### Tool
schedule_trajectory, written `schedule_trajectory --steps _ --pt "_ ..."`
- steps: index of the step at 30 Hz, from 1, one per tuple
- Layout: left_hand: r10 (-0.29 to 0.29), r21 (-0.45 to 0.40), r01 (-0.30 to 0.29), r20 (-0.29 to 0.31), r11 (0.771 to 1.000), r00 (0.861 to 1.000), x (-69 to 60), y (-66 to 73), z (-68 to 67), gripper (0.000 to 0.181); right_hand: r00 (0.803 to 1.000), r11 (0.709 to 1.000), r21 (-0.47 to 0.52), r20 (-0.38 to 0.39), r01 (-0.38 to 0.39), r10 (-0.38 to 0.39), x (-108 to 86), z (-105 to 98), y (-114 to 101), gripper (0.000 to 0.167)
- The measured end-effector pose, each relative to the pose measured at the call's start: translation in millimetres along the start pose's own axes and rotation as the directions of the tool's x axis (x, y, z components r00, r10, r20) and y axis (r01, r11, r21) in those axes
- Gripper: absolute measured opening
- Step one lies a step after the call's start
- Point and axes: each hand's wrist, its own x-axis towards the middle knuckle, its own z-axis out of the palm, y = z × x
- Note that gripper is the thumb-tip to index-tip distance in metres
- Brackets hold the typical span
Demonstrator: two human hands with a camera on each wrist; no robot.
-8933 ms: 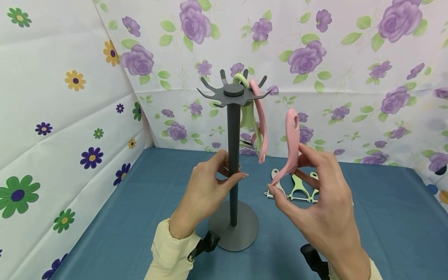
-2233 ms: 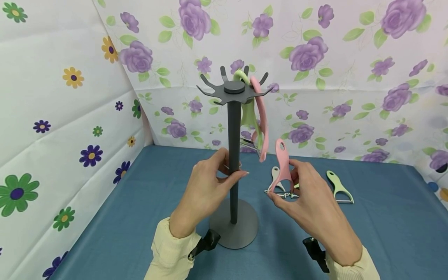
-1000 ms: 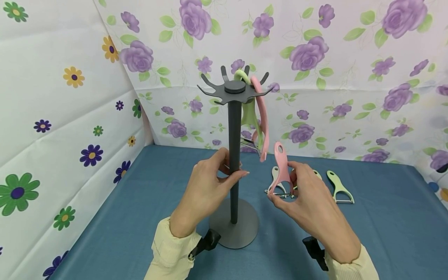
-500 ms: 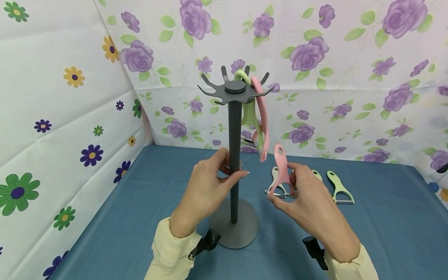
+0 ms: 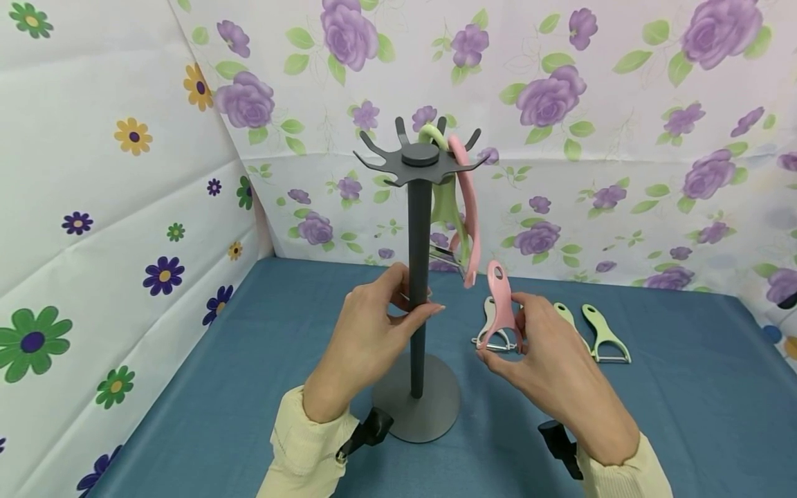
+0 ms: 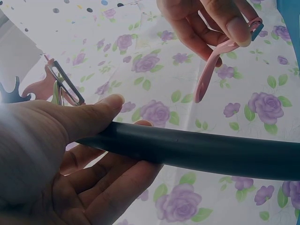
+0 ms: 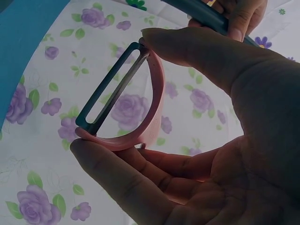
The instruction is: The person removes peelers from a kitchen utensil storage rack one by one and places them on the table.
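My left hand (image 5: 364,346) grips the dark grey post (image 5: 418,277) of a round-based stand; the left wrist view shows the thumb and fingers around the post (image 6: 201,151). From the stand's hooked top (image 5: 392,164) hang a green peeler (image 5: 444,200) and a pink peeler (image 5: 471,221). To the right of the post, my right hand (image 5: 560,366) pinches another pink peeler (image 5: 499,297) by its blade end, handle up. In the right wrist view the pink peeler's head (image 7: 157,103) sits between thumb and fingertips.
On the blue tablecloth (image 5: 280,304), a white peeler (image 5: 490,311) lies behind the held one. Two green peelers (image 5: 563,312), (image 5: 600,328) lie farther right, one partly hidden by the right hand. Flowered cloth (image 5: 623,138) hangs behind and at the left.
The held pink peeler has come down from beside the hanging ones, low over the table, its handle tilting and sinking slightly further. The left hand keeps its grip on the post.
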Motion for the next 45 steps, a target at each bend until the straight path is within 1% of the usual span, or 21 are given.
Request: schedule_trajectory --steps 7,18,31,39,45 --pt "0.016 0.003 -0.016 -0.004 1.0 1.0 0.7 -2.0 1.0 0.021 1.0 1.0 0.002 0.017 -0.001 0.001 1.2 0.6 1.6 0.091" --pt "0.006 0.001 -0.006 -0.003 1.0 1.0 0.5 0.3 0.3 0.022 0.998 1.0 0.015 0.056 -0.022 0.021 1.8 3.1 2.7 0.093" --pt "0.007 0.014 -0.007 -0.005 1.0 1.0 0.4 -0.2 0.5 0.022 0.998 1.0 0.013 0.063 -0.024 0.023 2.0 5.4 4.2 0.092" --pt "0.005 0.009 -0.005 -0.006 1.0 1.0 -0.1 -0.3 0.6 0.022 0.998 1.0 0.002 0.062 -0.014 0.014 2.5 7.2 5.2 0.09" --pt "0.001 -0.002 -0.001 -0.001 1.0 1.0 0.1 0.0 0.3 0.022 0.998 1.0 -0.012 0.066 -0.022 0.023 3.0 8.1 5.3 0.091"
